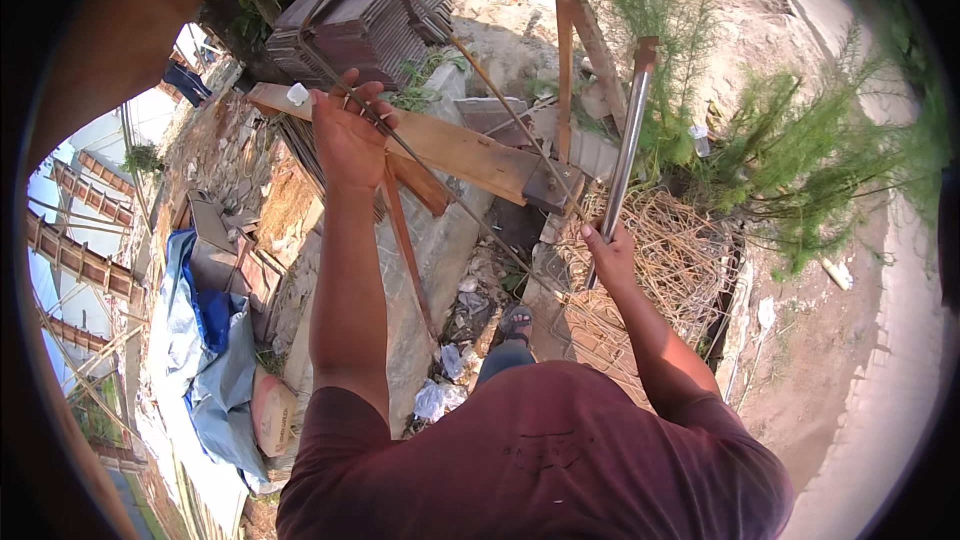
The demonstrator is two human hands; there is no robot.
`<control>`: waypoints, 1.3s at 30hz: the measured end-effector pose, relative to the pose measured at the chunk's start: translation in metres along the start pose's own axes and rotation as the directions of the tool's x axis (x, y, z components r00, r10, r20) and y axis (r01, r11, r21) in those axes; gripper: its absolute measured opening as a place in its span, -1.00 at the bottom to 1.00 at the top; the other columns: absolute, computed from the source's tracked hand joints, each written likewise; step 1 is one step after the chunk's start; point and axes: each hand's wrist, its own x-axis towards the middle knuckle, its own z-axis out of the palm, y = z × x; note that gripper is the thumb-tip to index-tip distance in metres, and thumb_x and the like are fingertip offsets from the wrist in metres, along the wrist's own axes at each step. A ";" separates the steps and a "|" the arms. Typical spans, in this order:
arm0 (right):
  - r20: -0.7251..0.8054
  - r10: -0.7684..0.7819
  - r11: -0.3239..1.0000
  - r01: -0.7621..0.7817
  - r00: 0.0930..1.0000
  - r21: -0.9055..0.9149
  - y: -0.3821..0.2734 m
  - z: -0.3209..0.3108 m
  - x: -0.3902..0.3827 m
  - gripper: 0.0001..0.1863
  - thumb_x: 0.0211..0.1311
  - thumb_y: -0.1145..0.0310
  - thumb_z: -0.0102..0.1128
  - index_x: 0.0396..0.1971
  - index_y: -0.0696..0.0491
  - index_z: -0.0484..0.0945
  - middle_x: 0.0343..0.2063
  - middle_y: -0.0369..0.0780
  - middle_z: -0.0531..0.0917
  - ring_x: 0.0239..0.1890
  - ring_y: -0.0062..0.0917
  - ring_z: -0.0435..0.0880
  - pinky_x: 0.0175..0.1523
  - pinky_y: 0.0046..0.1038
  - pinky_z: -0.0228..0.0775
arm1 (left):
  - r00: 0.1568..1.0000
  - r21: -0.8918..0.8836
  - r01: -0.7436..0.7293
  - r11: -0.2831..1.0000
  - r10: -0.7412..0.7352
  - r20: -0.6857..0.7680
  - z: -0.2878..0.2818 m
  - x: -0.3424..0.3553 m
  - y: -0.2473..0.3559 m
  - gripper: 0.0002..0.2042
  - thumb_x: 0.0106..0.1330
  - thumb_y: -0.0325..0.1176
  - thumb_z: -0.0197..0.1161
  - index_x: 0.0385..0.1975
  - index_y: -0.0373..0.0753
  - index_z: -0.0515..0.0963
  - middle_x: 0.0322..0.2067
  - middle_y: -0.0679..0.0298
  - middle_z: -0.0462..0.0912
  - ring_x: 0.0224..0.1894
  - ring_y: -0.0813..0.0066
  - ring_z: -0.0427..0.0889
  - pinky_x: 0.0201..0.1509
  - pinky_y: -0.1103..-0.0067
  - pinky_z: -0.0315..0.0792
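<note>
Gripping the thin bent steel rod (440,175) running down-right, the left hand (348,135) closes while the right hand (608,255) clasps the upright grey metal pipe (625,155)

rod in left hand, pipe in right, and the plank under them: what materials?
Thin rod in left hand: probably steel, dull and rust-brown, bent. Pipe in right hand: likely metal, smooth grey sheen, rusty top end. Plank: pale bare wood, visible grain.

An outdoor building site – bare sandy ground, stacked roof tiles (370,15), rough timber planks (450,145), tangled bent steel wire (650,240), a blue tarpaulin (205,340), a cement sack (272,412), scattered rubble – with scaffolding poles (80,265) at the edge.
</note>
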 end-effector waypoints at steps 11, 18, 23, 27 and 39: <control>-0.265 -0.176 0.954 0.098 0.948 -0.282 -0.054 -0.009 0.125 -0.63 0.18 0.10 0.29 -0.35 0.14 0.49 -0.61 -0.39 0.45 -0.53 -0.73 0.34 -0.45 -0.60 0.21 | 0.946 0.630 -0.253 0.734 0.051 0.320 0.085 0.206 0.112 -0.53 0.28 0.09 0.10 -0.17 -0.25 0.37 -0.30 0.30 0.29 -0.24 0.52 0.24 -0.16 0.63 0.16; -0.360 -0.068 0.976 -0.013 0.930 -0.217 0.015 0.001 0.183 -0.72 0.21 0.17 0.27 -0.37 0.09 0.50 -0.63 -0.45 0.40 -0.54 -0.79 0.26 -0.47 -0.65 0.12 | 0.563 0.401 -0.802 0.443 0.335 0.756 0.103 0.165 0.053 -0.55 0.12 0.01 0.34 -0.61 -0.27 0.40 -0.66 0.50 0.29 -0.55 0.75 0.24 -0.49 0.70 0.15; -0.442 -0.073 0.906 -0.126 0.894 -0.404 0.073 0.028 0.127 -0.73 0.20 0.20 0.27 -0.43 0.09 0.49 -0.70 -0.44 0.35 -0.62 -0.73 0.21 -0.54 -0.58 0.09 | 0.641 0.434 -0.731 0.526 0.315 0.700 0.039 0.121 0.017 -0.44 -0.20 0.04 0.53 -0.75 -0.21 0.26 -0.74 0.51 0.17 -0.65 0.77 0.10 -0.65 0.74 0.00; -0.480 0.105 0.816 -0.351 0.871 -0.460 0.072 0.065 0.022 -0.68 0.15 0.13 0.29 -0.42 0.10 0.51 -0.75 -0.33 0.35 -0.66 -0.63 0.26 -0.53 -0.50 0.17 | 0.733 0.516 -0.650 0.559 0.281 0.619 0.005 0.083 0.019 -0.41 -0.22 0.09 0.52 -0.76 -0.23 0.25 -0.76 0.49 0.16 -0.67 0.76 0.12 -0.66 0.72 0.00; -0.428 -0.071 0.901 -0.126 0.901 -0.415 0.013 0.009 0.152 -0.70 0.16 0.17 0.30 -0.35 0.11 0.51 -0.66 -0.42 0.40 -0.59 -0.74 0.33 -0.50 -0.59 0.19 | 0.796 0.464 -0.597 0.655 0.412 0.443 0.002 0.198 0.002 -0.53 0.01 -0.05 0.47 -0.75 -0.25 0.37 -0.77 0.53 0.19 -0.66 0.77 0.11 -0.63 0.70 -0.02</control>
